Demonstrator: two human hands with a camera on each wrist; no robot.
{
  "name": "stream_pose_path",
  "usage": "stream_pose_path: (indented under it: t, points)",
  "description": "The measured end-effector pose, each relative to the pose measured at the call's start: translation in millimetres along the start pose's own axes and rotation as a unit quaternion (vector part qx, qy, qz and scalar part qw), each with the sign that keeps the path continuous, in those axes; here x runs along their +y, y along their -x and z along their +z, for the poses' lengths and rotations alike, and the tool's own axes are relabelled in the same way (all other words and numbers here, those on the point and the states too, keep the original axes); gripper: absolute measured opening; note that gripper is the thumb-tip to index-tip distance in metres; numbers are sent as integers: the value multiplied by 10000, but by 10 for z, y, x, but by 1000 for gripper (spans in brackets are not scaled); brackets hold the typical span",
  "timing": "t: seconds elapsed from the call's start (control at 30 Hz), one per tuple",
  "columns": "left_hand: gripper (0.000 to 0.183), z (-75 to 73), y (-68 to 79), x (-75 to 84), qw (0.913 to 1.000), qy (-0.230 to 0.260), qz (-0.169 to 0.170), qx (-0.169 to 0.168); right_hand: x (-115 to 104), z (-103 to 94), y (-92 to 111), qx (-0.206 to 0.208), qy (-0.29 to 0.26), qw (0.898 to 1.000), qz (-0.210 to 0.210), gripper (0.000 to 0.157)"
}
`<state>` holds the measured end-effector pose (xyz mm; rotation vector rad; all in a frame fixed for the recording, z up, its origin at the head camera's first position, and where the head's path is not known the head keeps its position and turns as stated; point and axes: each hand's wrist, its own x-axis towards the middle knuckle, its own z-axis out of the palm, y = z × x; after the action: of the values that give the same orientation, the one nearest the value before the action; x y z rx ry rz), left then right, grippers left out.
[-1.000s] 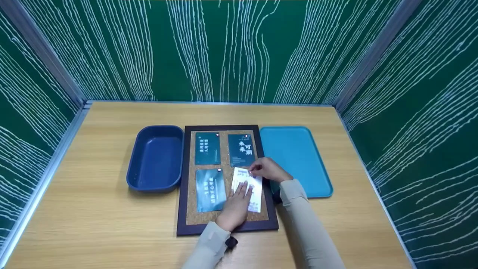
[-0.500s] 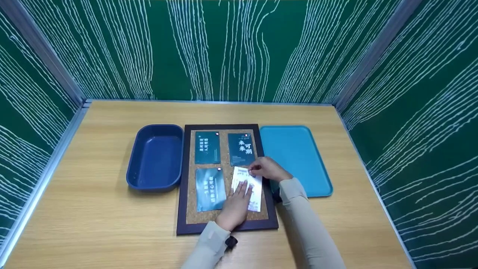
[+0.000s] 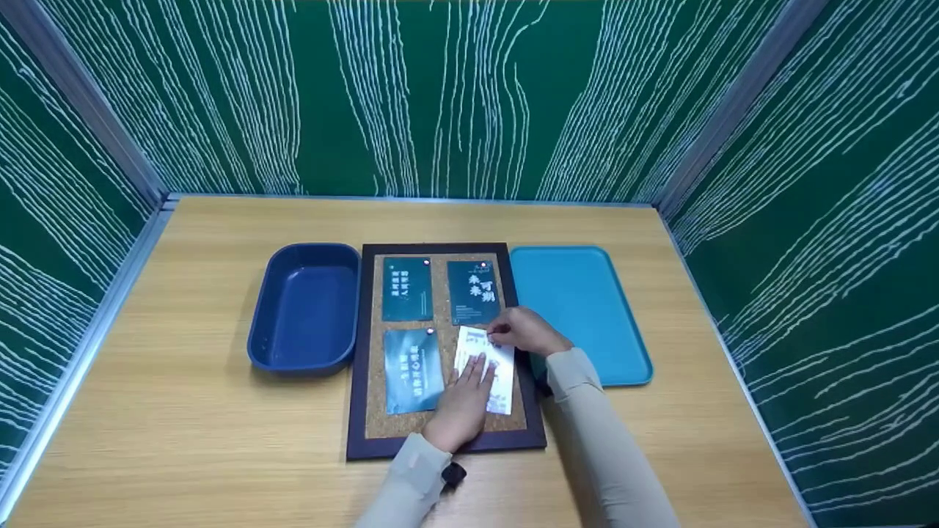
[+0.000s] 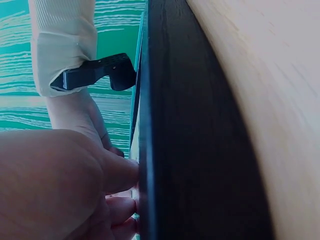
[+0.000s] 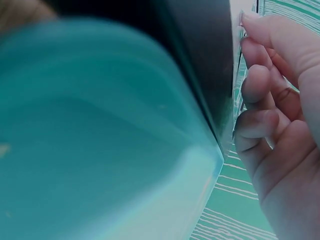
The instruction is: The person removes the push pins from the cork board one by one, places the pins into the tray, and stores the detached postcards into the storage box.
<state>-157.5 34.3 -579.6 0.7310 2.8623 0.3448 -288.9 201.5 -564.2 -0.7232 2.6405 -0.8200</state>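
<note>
"未来可期" on upper-right card (image 3: 473,293)

Behind the left hand (image 3: 461,413) and right hand (image 3: 532,331), pale beige sleeves (image 3: 612,458) end in wide cuffs (image 3: 423,466); black wrist cameras (image 3: 454,474) sit there, the right one on an angular, bent mount (image 4: 82,76).

We see the bin (image 3: 304,315) deep blue, the tray (image 3: 587,315) turquoise, the cork board (image 3: 396,427) brown with dark frame (image 3: 357,411), three cards (image 3: 407,290) teal with white characters, the fourth card (image 3: 502,389) white with bluish print, the table (image 3: 183,381) yellowish wood-grained and the walls (image 3: 499,95) green with wavy white lines
</note>
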Motion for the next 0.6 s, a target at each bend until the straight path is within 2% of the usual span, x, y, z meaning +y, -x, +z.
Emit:
stream_pose_path:
  t: [0.1,0.6]
  points:
    - [65,-5,0,6,10000,-71,18,36,0,2,-7,43,103,9998,-147,10]
    - [66,-9,20,-1,9999,-69,59,132,-25,-8,9,32,-273,9992,280,10]
